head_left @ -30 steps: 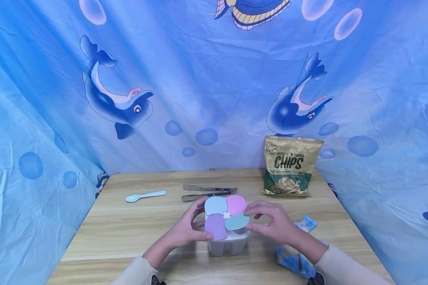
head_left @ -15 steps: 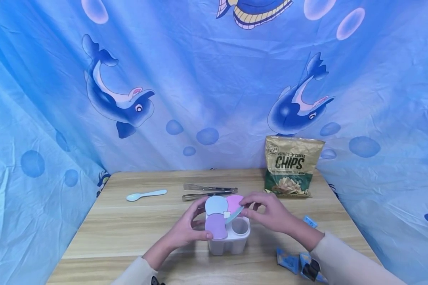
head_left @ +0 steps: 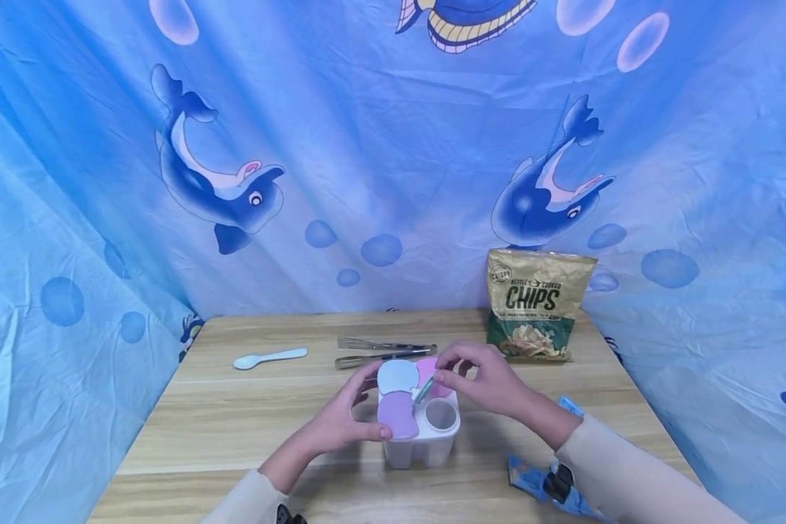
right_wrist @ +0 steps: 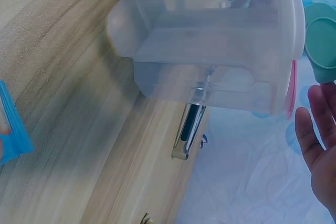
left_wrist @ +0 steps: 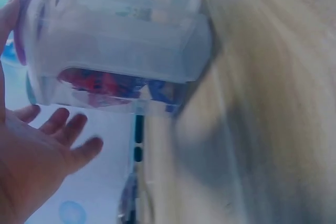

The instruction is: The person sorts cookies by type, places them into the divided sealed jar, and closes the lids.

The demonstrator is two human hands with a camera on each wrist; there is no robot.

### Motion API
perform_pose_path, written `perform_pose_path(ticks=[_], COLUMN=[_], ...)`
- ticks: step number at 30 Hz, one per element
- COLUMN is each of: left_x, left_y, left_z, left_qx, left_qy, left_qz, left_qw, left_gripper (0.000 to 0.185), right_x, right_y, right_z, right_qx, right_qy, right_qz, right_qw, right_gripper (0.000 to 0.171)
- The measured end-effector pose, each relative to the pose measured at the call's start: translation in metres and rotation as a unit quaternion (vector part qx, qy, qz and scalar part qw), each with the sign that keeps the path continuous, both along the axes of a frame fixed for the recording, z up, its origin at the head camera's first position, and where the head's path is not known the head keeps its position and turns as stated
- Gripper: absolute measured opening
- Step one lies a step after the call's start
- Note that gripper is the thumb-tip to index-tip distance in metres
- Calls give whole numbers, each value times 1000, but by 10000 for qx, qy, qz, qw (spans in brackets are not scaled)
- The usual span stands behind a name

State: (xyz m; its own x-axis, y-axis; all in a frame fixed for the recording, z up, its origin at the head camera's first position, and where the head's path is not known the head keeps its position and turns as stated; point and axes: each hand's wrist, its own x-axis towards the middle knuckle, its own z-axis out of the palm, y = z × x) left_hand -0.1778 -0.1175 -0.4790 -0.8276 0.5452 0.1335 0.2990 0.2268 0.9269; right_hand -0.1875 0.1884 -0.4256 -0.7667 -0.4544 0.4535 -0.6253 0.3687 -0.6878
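Note:
A translucent white storage box (head_left: 408,456) with coloured flip lids stands on the table in the head view. My left hand (head_left: 338,421) grips its left side, thumb at the purple lid (head_left: 398,416) and fingers round the back corner. The light blue lid (head_left: 397,376) and pink lid (head_left: 427,366) lie down. My right hand (head_left: 486,380) pinches the edge of the green lid (right_wrist: 321,40), which is tipped up on its hinge near the box's middle. Below it a round compartment (head_left: 441,413) shows uncovered. Through the wall, red and blue contents (left_wrist: 102,83) show in the left wrist view.
Metal tongs (head_left: 385,356) lie behind the box and a pale blue spoon (head_left: 268,358) at the back left. A chips bag (head_left: 537,306) stands at the back right. Small blue packets (head_left: 527,477) lie under and beside the right forearm. A blue curtain (head_left: 393,145) hangs behind.
My right hand has lifted the green lid from nearly flat to steeply upright, moving up and left with it and uncovering the round compartment. The left hand has stayed on the box.

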Motion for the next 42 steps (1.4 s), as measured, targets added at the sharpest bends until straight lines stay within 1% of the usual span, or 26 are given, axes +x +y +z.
perform_pose_path(ticks=[2,4,6,8,10,12,14,17,20,25,29,34,42], left_x=[3,7,11,15,18,21,23,27,29,32,34,33,31], left_y=[0,2,6,11,17,23,29,36,40,44,45,47,51], left_z=[5,12,20,27,35,41,46,51,54,56,54,51,48], left_qx=[-375,-682,-771,-656,-400,-119,146,346,309,117,24,42,89], left_qy=[233,471,765,1129,1511,1863,1996,1925,1711,1553,1494,1444,1411], left_qz=[200,445,687,879,962,921,746,487,410,475,553,610,806], left_qw=[9988,9956,9917,9875,9830,9781,9769,9795,9839,9867,9872,9876,9867], left_gripper=[106,103,96,84,70,55,44,33,28,23,19,18,14], right_x=[0,0,0,0,-1,-1,-1,-1,-1,-1,0,0,1], right_y=[1,2,2,3,4,4,4,4,4,4,4,4,3], right_z=[0,0,1,2,3,5,6,8,8,9,9,9,9], right_qx=[-1,7,24,38,59,68,66,61,89,139,146,149,131], right_qy=[-63,-108,-139,-170,-205,-224,-201,-125,-100,-203,-221,-220,-242], right_qz=[-14,-10,2,20,37,62,85,91,61,56,85,59,11], right_qw=[10000,9999,9999,9998,9998,9997,9997,9999,9999,9997,9996,9996,9996], right_gripper=[6,5,5,5,5,4,5,5,6,5,5,5,6])
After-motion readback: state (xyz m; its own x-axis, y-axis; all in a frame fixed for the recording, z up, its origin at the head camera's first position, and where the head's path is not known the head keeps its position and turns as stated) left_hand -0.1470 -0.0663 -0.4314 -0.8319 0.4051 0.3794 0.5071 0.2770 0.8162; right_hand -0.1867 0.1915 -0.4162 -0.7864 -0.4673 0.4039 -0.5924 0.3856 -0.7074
